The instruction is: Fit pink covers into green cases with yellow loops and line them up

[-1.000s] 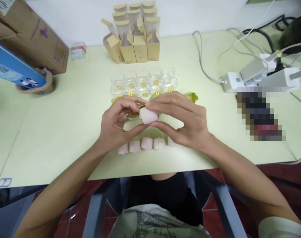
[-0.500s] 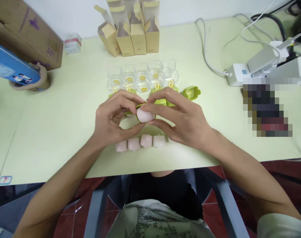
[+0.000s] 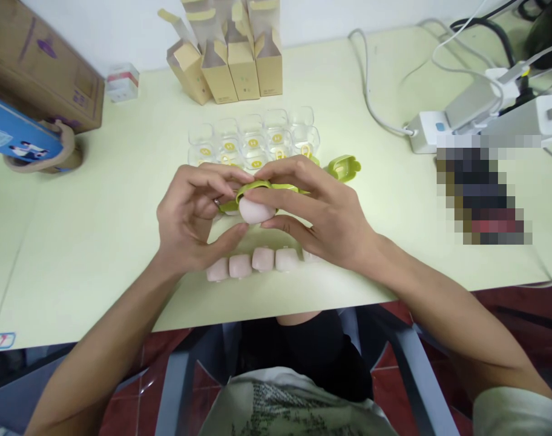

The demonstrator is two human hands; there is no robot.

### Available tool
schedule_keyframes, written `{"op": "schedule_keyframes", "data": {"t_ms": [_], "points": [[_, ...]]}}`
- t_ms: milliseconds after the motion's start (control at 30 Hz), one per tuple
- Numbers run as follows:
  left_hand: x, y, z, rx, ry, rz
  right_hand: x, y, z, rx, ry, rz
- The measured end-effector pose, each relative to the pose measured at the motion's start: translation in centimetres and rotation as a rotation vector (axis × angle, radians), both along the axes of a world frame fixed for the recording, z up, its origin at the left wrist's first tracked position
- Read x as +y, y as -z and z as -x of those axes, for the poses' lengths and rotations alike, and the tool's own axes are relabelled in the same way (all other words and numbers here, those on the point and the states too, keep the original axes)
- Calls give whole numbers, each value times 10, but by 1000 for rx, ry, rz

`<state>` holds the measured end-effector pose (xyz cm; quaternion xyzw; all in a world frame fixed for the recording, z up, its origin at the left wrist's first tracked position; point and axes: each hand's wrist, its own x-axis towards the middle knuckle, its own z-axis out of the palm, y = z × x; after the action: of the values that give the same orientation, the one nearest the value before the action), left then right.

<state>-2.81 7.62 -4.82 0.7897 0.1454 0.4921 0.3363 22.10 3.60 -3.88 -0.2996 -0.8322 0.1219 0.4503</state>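
Note:
Between my hands is a rounded, pale pink-white piece point(image 3: 256, 212) partly inside a green plastic shell point(image 3: 253, 185). My left hand point(image 3: 183, 212) has its fingertips on the shell's upper left edge, with its thumb by the lower side of the pale piece. From the other side, my right hand point(image 3: 325, 212) pinches the pale piece and shell, fingers on top and thumb below. Behind my hands lie more green parts, partly hidden. One open green shell point(image 3: 344, 168) lies to their right. Nearer me runs a row of several pale pink pieces point(image 3: 263, 259), its right end covered by my right hand.
Clear plastic cups point(image 3: 253, 143) with yellow marks stand in rows behind my hands. Open cardboard boxes point(image 3: 243, 79) are by the wall. A large carton point(image 3: 44, 60) is at left, a small white box point(image 3: 122, 83) beside it. Power strips point(image 3: 430, 130) and cables lie at right.
My hands have turned the held piece slightly, so more of the green shell's rim shows on top. The left thumb has drawn back a little. The whole view has shifted slightly.

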Motion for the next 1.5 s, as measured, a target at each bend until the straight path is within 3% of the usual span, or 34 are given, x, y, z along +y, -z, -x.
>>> {"op": "schedule_keyframes", "data": {"t_ms": [133,233,367,633,867,1000,1500], "points": [[-6,-1,-7,52,-122,-38,2,0,-1,71,-6,84],[-9,-4,-9,72,-240,-119,1,-4,-1,226,-106,219],[-13,-9,-9,59,-195,-102,1,-9,-1,329,-140,340],[-17,-4,-10,106,-219,-119,4,-5,0,201,-77,234],[-26,-3,-21,51,-330,-148,-4,-5,8,76,66,-128],[-30,-5,-25,38,-370,-142,-11,-9,13,35,162,-204],[-26,-5,-18,9,-282,-28,-3,-5,2,148,-28,15]]}}
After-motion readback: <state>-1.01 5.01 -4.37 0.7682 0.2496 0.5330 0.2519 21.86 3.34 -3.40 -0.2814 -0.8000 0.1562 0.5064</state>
